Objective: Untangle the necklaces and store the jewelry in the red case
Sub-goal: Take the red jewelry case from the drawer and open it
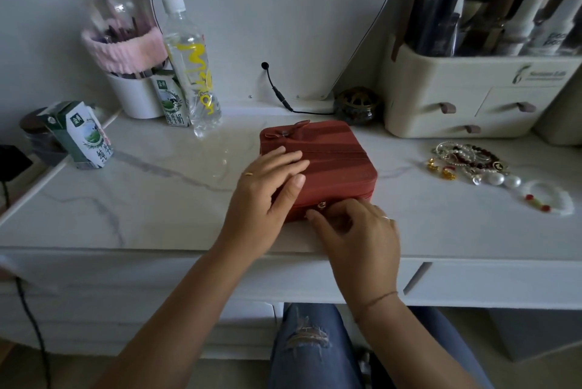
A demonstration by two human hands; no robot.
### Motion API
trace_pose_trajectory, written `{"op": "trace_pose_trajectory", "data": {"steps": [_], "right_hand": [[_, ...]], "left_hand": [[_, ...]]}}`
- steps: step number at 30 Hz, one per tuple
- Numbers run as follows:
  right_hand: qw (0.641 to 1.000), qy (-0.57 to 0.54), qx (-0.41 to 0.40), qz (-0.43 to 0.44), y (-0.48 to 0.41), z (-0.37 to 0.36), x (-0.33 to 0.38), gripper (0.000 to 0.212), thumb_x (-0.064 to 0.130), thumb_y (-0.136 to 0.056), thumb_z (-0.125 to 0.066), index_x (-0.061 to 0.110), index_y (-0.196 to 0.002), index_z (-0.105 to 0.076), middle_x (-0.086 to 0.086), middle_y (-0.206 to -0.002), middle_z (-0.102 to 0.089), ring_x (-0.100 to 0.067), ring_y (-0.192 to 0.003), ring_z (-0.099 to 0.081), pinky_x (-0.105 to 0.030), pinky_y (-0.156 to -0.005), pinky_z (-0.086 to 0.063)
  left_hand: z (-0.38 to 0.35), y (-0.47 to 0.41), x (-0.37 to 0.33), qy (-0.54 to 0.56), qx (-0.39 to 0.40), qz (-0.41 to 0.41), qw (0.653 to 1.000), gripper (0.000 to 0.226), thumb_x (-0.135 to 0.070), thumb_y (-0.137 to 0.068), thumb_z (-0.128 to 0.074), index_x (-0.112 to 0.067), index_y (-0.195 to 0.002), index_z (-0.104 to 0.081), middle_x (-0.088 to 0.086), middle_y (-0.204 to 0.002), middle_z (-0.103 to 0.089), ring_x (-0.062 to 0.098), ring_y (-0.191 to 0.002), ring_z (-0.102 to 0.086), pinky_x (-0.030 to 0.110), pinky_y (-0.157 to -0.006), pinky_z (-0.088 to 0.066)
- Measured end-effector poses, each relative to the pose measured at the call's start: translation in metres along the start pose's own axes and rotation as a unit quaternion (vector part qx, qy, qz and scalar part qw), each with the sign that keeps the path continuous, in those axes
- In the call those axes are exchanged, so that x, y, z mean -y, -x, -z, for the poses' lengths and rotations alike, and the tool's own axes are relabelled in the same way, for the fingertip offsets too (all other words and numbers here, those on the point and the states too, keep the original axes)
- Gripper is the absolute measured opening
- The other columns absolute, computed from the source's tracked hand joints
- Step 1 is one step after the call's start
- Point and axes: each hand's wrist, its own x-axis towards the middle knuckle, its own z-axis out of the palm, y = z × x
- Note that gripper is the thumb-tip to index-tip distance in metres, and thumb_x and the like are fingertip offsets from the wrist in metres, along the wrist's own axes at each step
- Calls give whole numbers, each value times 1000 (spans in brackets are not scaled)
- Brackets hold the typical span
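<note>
Only the head view to go by here. A red square zip-up case [330, 162] is seen lying shut on the white marble-look tabletop [157, 199], near the front edge and roughly in the middle, with a little red bow [289, 132] on its far left corner. The left hand [267, 187] is laid flat on the lid, fingers straight and pressed down on the near left part, thumb stretched across the top. The right hand [356, 231] is tucked against the case's front side, fingers curled right by the small gold zip pull [322, 205]; whether the pull is actually pinched can't be told, since the fingertips are hidden by the hand itself. The two hands are kept close together, not touching. Off to the right, well apart from the case, a tangled heap of pearl and dark-bead necklaces [469, 162] with gold bits is left on the tabletop, and a white bead bracelet [546, 198] with red and green beads is lying just beside it. At the back, a clear plastic bottle with yellow lettering [192, 67] is stood upright next to a green-and-white milk carton [171, 102], another tilted carton [82, 136] is seen far left, and a cream drawer organizer [456, 99] is parked on the right. Ripped blue jeans [308, 341] are visible under the table.
</note>
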Motion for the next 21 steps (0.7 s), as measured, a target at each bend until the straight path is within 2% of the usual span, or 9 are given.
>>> {"op": "trace_pose_trajectory", "data": {"steps": [5,8,11,14,18,21], "right_hand": [[1000,-11,-15,10,-2,-5,-2,14,29,-78,-71,21,-68,-65,12,-65,-57,-10,-60,-52,-37,-60,-48],[999,-26,-11,23,-3,-2,-3,12,28,-79,-67,21,-69,-65,14,-66,-53,-7,-59,-48,-32,-59,-44],[999,-17,9,35,-9,8,-12,13,28,-78,-72,22,-68,-64,15,-65,-52,-4,-58,-47,-27,-59,-40],[999,-13,33,21,-18,23,-27,14,26,-77,-75,22,-67,-65,14,-65,-55,-3,-59,-48,-15,-58,-35],[997,0,58,-45,-36,46,-46,13,27,-77,-74,19,-68,-68,8,-69,-61,-4,-63,-52,-17,-58,-37],[997,-1,77,-30,-50,57,-56,13,26,-75,-76,17,-70,-68,10,-81,-64,-4,-71,-54,-16,-67,-40]], "left_hand": [[-2,4,1,2,9,-3,1000,40,-35,-98,-44,-14,-125,-64,-1,-133,-59,11,-136,-41,26,-113,-30],[-1,3,2,5,14,-1,1000,41,-37,-97,-45,-14,-125,-64,-2,-134,-59,10,-136,-41,24,-113,-29],[0,3,3,2,12,-6,1000,41,-37,-97,-45,-14,-125,-64,-2,-133,-59,10,-135,-42,22,-112,-29],[0,4,3,-2,11,-8,1000,40,-36,-97,-46,-14,-125,-64,-2,-133,-59,10,-135,-42,20,-112,-28],[-1,4,4,4,9,-12,1000,40,-36,-97,-47,-13,-124,-65,0,-132,-60,11,-135,-42,21,-112,-29],[-1,4,4,6,8,-13,1000,41,-36,-97,-47,-12,-124,-65,0,-132,-60,12,-135,-43,22,-112,-30]]}}
